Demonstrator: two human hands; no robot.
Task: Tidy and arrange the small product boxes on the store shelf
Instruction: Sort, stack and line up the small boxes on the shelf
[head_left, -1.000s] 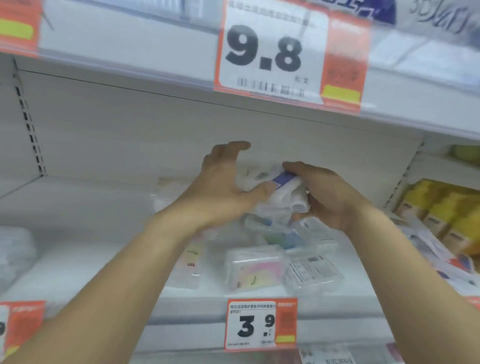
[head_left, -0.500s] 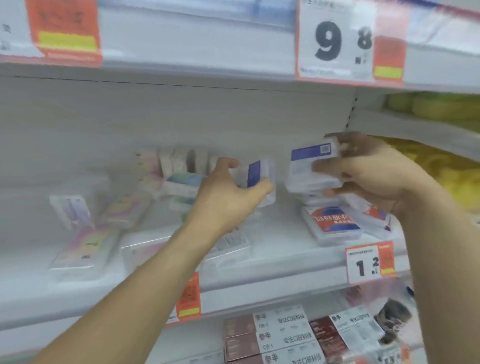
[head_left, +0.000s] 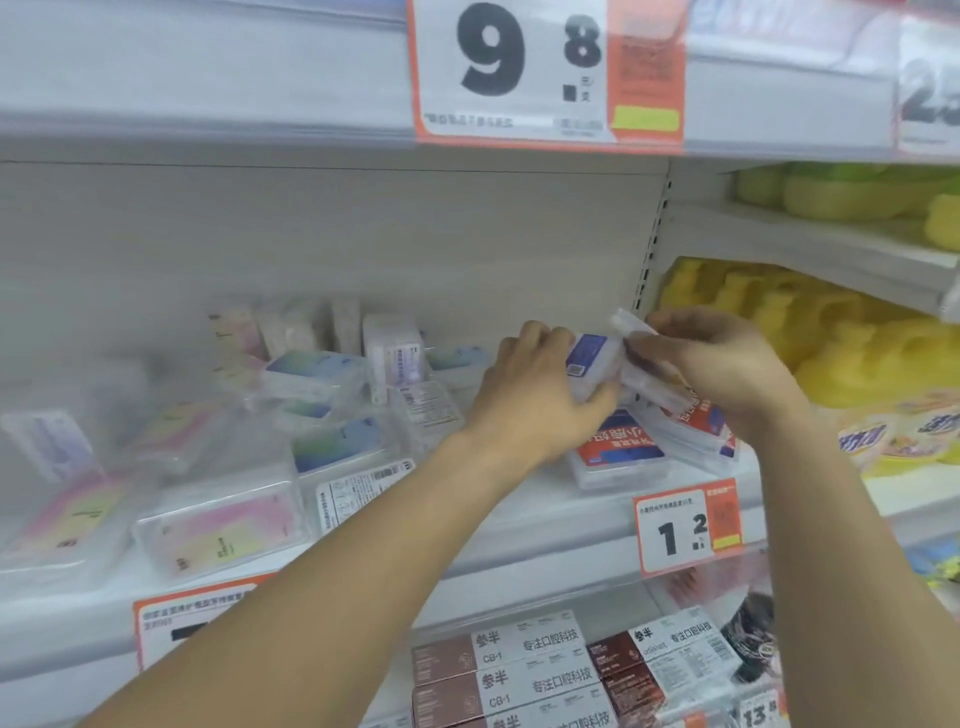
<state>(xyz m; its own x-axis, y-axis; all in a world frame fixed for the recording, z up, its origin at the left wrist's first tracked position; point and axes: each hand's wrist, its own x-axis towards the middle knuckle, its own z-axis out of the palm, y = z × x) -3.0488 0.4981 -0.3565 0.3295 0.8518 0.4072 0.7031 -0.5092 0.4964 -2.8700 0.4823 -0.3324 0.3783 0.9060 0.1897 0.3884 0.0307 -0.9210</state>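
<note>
My left hand (head_left: 535, 395) grips a small clear box with a blue label (head_left: 592, 358) at the right part of the white shelf (head_left: 519, 525). My right hand (head_left: 727, 369) holds another clear box (head_left: 649, 374) right beside it; the two boxes touch. Below the hands lie flat clear boxes with red and blue labels (head_left: 621, 447). To the left, several clear boxes with pastel labels (head_left: 218, 525) lie scattered, some flat, some upright at the back (head_left: 392, 353).
A 9.8 price tag (head_left: 545, 73) hangs on the shelf above, a 1.2 tag (head_left: 685, 525) on this shelf's edge. Brown and white cartons (head_left: 519, 670) fill the shelf below. Yellow sponges (head_left: 831, 332) sit in the bay to the right.
Both hands have dropped lower and come together, so the two held boxes now touch above the red-labelled boxes. The view has shifted slightly.
</note>
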